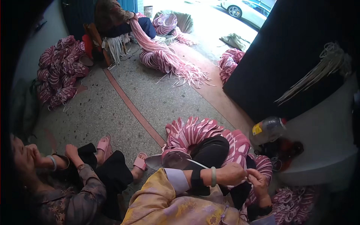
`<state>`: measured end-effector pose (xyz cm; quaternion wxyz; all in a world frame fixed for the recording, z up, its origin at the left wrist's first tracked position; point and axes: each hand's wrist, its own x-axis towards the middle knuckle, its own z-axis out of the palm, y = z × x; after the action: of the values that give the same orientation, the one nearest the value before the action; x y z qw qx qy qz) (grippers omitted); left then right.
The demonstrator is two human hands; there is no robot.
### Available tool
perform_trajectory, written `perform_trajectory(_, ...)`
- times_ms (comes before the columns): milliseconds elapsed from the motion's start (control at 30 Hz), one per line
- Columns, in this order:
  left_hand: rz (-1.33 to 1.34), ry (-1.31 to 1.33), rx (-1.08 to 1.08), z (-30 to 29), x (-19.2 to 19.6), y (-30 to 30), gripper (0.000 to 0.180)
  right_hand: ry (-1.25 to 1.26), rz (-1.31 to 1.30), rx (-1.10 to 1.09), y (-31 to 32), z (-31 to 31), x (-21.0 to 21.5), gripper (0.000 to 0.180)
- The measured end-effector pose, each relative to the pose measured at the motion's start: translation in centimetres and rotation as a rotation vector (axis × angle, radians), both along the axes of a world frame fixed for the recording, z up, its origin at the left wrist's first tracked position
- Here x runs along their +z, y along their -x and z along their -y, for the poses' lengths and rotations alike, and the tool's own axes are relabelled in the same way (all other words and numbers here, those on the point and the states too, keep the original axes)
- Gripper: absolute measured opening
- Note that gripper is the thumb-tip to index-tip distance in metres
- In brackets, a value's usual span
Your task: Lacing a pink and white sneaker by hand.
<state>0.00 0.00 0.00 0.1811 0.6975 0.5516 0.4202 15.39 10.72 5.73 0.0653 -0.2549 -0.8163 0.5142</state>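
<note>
While speckled floor (93, 112) spreads beyond, a pink-and-white bundle (195, 131) curves around the dark-trousered knee (213, 147). Left hand (231, 174), fingers curled, meets right hand (259, 184), thumb and fingertips bent nearly together, beside it; cannot tell what either grips. Thin white cord (197, 163) slants toward left wrist.

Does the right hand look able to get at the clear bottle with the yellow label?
Probably yes: the bottle sits ahead of the right hand, with only striped pieces visible between them. The hand seems busy with the white strip, though.
</note>
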Motion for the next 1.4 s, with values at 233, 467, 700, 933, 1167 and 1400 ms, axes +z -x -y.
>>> perform_trajectory(233,-0.189,-0.043,0.263,0.8,1.4,0.8,0.017,-0.131,0.002,0.15,3.5,1.3,2.0,0.018)
perform_trajectory(467,-0.175,-0.113,0.273,-0.6,0.2,1.8,0.014,0.1,-0.047,0.058,2.6,-1.9,-1.2,0.011)
perform_trajectory(700,0.15,0.052,0.46,-1.8,-2.8,1.7,0.007,-0.065,-0.092,-0.139,2.4,-5.4,-6.3,0.012)
perform_trajectory(933,0.149,0.144,0.466,-3.6,-3.2,1.4,0.011,-0.319,-0.071,-0.13,3.6,-7.1,-8.7,0.009)
perform_trajectory(1167,0.185,0.146,0.484,-4.4,-4.0,1.4,0.013,-0.303,-0.018,-0.106,4.4,-7.4,-9.0,0.011)
perform_trajectory(1400,0.324,0.177,0.504,-4.3,-4.2,0.8,0.015,-0.5,0.134,-0.027,5.2,-7.1,-8.0,0.012)
